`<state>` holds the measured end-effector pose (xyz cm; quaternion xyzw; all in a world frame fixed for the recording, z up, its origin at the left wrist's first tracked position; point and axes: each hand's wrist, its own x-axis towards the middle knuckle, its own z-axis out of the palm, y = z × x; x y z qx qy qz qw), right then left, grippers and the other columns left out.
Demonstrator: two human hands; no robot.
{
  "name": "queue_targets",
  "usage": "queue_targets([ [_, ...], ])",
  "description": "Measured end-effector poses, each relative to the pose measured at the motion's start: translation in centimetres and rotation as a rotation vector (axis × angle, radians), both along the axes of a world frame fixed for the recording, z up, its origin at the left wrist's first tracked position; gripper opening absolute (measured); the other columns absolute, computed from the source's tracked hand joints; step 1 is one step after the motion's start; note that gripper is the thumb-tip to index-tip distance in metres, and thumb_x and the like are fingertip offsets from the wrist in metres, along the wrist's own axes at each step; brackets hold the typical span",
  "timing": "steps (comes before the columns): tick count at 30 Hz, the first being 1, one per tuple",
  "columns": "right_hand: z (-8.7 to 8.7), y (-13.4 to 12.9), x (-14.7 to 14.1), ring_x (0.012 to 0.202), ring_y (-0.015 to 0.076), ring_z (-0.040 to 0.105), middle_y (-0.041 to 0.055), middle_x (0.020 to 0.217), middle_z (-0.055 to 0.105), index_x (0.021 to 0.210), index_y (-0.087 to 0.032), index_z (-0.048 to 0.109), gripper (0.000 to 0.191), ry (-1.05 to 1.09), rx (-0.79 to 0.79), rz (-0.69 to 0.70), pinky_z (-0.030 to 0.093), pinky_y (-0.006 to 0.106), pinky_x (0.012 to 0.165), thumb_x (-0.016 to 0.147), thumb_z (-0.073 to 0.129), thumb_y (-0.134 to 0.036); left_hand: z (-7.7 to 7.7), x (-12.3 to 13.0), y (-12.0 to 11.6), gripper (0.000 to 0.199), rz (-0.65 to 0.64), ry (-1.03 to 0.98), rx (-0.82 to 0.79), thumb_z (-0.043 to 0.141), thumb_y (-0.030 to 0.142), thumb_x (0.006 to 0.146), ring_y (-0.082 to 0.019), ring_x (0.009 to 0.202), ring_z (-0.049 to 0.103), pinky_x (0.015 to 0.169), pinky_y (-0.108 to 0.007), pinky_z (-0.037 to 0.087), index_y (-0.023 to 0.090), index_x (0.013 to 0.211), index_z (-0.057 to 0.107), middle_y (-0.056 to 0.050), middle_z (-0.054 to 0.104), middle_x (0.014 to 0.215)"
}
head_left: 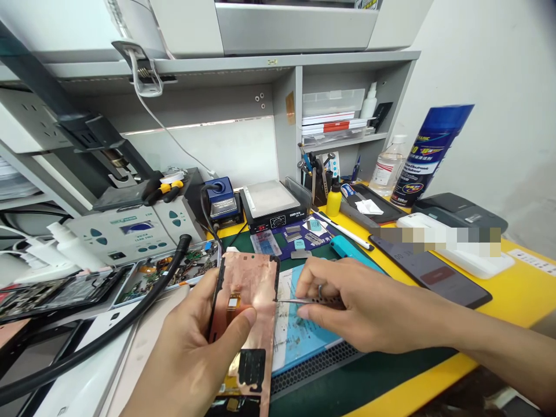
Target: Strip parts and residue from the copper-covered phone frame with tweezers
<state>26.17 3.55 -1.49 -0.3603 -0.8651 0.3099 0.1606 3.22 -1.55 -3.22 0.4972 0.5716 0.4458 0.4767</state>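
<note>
My left hand (197,341) grips a phone screen panel (256,278) by its left side, the thumb lying across its copper-coloured back. The panel is tilted up toward me and shows black patches and a small flex cable (233,302). From the right, my right hand (343,295) pinches a pair of metal tweezers (299,301). Their tips meet the panel's right edge; whether they grip anything there is too small to tell. Below my right hand lies a blue and white pad (289,333) with dark smudges. My left fingers are hidden behind the panel.
A black hose (143,313) arcs across the left over a tray of circuit boards (169,266). Behind stand a hot-air station (130,234) and a heating plate (273,200). At right are a phone (430,269), a yellow bottle (333,201) and a blue spray can (430,156).
</note>
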Motion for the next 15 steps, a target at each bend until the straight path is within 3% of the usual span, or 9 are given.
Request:
queue_targets([
  [4, -0.07, 0.1, -0.18, 0.054, 0.008, 0.044, -0.0071, 0.066, 0.054, 0.089, -0.021, 0.059, 0.013, 0.064, 0.004, 0.005, 0.032, 0.02, 0.049, 0.097, 0.057, -0.031, -0.27, -0.14, 0.02, 0.032, -0.001, -0.009, 0.0, 0.075, 0.043, 0.077, -0.014, 0.052, 0.057, 0.047, -0.021, 0.04, 0.023, 0.099, 0.062, 0.004, 0.061, 0.064],
  [9, 0.04, 0.2, -0.36, 0.056, 0.0061, 0.044, -0.0076, 0.068, 0.057, 0.087, -0.021, 0.061, 0.015, 0.109, 0.013, 0.032, 0.034, 0.018, 0.051, 0.098, 0.056, -0.03, -0.08, -0.17, 0.02, 0.037, -0.03, -0.027, 0.002, 0.074, 0.043, 0.078, -0.015, 0.059, 0.058, 0.051, -0.022, 0.041, 0.023, 0.105, 0.061, 0.002, 0.063, 0.07],
  [15, -0.18, 0.33, -0.3, 0.066, 0.0096, 0.048, -0.0049, 0.078, 0.062, 0.091, -0.022, 0.059, 0.018, 0.002, 0.088, 0.064, 0.035, 0.023, 0.06, 0.102, 0.048, -0.031, -0.13, -0.31, 0.03, 0.042, -0.039, -0.017, 0.002, 0.073, 0.042, 0.08, -0.014, 0.059, 0.053, 0.053, -0.021, 0.04, 0.024, 0.115, 0.059, 0.003, 0.061, 0.069],
])
